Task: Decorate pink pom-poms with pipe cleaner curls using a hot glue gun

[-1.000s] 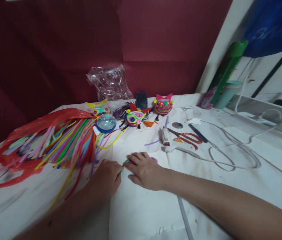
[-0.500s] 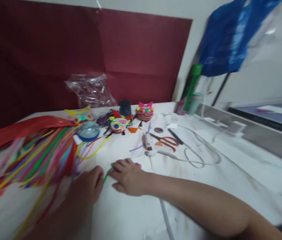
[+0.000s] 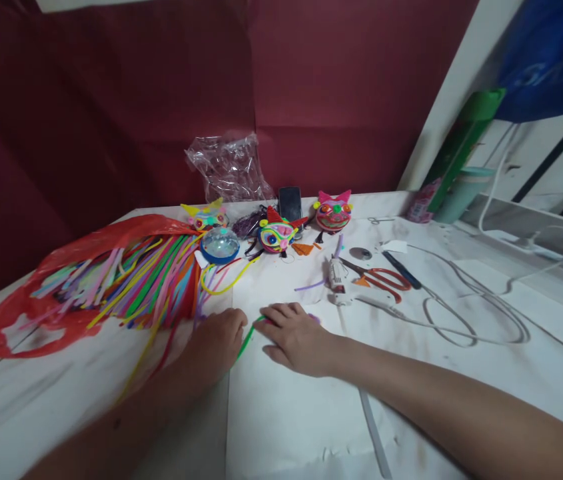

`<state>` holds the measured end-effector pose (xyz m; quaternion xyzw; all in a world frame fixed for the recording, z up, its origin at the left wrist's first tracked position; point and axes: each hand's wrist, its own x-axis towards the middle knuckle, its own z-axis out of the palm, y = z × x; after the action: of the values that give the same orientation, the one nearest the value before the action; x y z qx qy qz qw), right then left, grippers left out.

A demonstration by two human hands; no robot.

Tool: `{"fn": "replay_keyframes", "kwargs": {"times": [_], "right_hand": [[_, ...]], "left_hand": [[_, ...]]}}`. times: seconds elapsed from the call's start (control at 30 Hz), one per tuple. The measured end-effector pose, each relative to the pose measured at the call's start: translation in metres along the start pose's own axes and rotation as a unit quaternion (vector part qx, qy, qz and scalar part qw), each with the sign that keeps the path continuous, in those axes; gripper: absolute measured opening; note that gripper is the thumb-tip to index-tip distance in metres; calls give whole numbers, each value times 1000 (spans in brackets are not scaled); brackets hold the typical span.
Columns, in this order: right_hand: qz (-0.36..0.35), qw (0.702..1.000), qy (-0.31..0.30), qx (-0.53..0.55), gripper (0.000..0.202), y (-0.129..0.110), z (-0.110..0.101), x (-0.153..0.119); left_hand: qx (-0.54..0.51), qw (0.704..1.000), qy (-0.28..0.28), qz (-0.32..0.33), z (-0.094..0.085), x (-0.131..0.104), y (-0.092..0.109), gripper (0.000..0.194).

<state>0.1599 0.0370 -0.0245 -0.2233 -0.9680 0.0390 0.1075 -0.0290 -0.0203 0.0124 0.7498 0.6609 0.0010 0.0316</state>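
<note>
My left hand point(image 3: 220, 339) is closed on the white sheet's left edge, fingers curled; what they hold, if anything, is hidden. Beside its fingers runs a green pipe cleaner point(image 3: 247, 347), which slants up to the fingertips of my right hand. My right hand point(image 3: 297, 335) lies flat, palm down, with its fingers stretched out over the green strand's upper end. A bit of something purple-pink point(image 3: 314, 319) peeks out behind that hand; the rest is covered. Both hands rest over the white sheet point(image 3: 291, 413).
Colourful pipe cleaners point(image 3: 136, 287) spill from a red plastic bag point(image 3: 96, 235) at left. Behind stand several decorated animal heads, one pink-eared point(image 3: 332, 212), and a clear dome point(image 3: 220, 245). A glue gun point(image 3: 336, 275), orange-handled scissors point(image 3: 384, 280), a dark pen-like tool point(image 3: 401, 269) and a cable point(image 3: 461, 273) lie right.
The camera view has turned left and steadied, so everything sits further right in the picture. Both hands keep nearly the same pose around the green pipe cleaner.
</note>
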Motion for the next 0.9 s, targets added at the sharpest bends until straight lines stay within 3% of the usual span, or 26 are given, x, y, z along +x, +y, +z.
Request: {"fn": "replay_keyframes", "kwargs": {"times": [0.2, 0.3, 0.5, 0.63, 0.8, 0.9], "right_hand": [[-6, 1000, 3, 0, 41, 1, 2, 0], [-6, 1000, 1, -2, 41, 0, 1, 0], [2, 1000, -2, 2, 41, 0, 1, 0], [1, 1000, -1, 2, 42, 0, 1, 0], [7, 1000, -9, 6, 42, 0, -1, 1], [4, 1000, -10, 7, 42, -1, -1, 0]], "left_hand": [[20, 993, -56, 97, 7, 5, -1, 25], [49, 990, -48, 127, 10, 4, 0, 26], [-63, 998, 8, -5, 7, 2, -1, 16], [-79, 997, 20, -5, 4, 2, -2, 10], [-53, 997, 45, -46, 5, 2, -7, 17], [-23, 999, 43, 6, 5, 2, -11, 23]]}}
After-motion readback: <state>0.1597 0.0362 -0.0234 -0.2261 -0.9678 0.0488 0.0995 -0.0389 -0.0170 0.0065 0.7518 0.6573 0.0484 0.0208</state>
